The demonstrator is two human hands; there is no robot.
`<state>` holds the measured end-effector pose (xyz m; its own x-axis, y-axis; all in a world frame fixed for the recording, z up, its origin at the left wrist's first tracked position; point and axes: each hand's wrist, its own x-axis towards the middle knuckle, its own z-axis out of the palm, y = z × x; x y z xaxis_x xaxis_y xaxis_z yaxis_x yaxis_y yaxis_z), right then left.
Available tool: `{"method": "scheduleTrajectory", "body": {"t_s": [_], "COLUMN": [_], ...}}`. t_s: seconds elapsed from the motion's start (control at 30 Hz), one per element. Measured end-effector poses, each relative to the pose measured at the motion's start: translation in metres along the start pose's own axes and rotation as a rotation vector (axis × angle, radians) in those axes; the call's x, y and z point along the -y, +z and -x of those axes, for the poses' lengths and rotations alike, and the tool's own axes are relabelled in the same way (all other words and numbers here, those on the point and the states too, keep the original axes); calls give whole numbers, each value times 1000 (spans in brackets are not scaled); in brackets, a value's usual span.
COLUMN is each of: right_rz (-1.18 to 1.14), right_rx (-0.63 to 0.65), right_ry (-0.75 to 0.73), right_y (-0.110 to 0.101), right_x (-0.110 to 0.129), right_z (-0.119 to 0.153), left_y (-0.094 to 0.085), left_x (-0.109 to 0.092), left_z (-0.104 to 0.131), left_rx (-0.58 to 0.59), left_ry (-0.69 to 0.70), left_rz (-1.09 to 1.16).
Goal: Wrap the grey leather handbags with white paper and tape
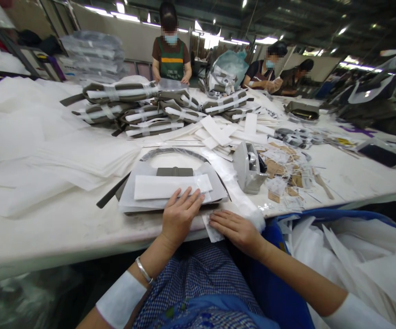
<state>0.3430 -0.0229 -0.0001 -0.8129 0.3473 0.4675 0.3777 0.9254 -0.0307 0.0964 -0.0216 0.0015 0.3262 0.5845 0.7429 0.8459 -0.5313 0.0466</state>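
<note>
A dark olive handbag [174, 172] lies on the table in front of me, its body largely covered by white tissue paper and its curved handle wrapped in clear film. Across it rests a white foam strip [153, 187]. My left hand [180, 214] lies with fingers stretched over the strip's lower edge. Beside the bag, at the table's front edge, my right hand [237, 230] is flat, its fingertips on a small white packet or sheet [213, 228] that hangs over the edge. To the right stands a grey tape dispenser [249, 169].
Wrapped handbags [125, 107] are piled behind. White sheets [57, 151] spread over the left side. Cardboard tags [287, 171] with strings lie right of the dispenser. A blue bin [269, 256] with white sheets stands by my right arm. Several co-workers [172, 55] are across the table.
</note>
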Motion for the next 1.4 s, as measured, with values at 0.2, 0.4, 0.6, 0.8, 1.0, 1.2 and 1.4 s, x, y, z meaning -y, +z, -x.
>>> {"method": "scheduleTrajectory", "body": {"t_s": [0.2,0.4,0.6,0.8,1.0,1.2,1.4], "right_rz": [-24,-59,-13,-81,-156,-214,-318], "right_rx": [-138,-218,-213,21,134,355,367], "right_ry": [-26,51,294,598,495,616,766], "right_y": [4,-32,-38,-26,-16,-20,-16], "right_x": [14,18,-22,-47,-58,-69,-79], "right_z": [-16,-43,-87,-116,-119,-130,-135], "left_y": [0,-3,4,4,4,9,14], "left_x": [1,-2,1,3,4,4,12], "left_z": [2,1,5,3,1,3,10], "left_rx": [32,71,60,32,-21,-85,20], "left_ry": [-7,30,35,66,32,-19,62], "left_rz": [2,-35,-70,-18,11,15,-82]}}
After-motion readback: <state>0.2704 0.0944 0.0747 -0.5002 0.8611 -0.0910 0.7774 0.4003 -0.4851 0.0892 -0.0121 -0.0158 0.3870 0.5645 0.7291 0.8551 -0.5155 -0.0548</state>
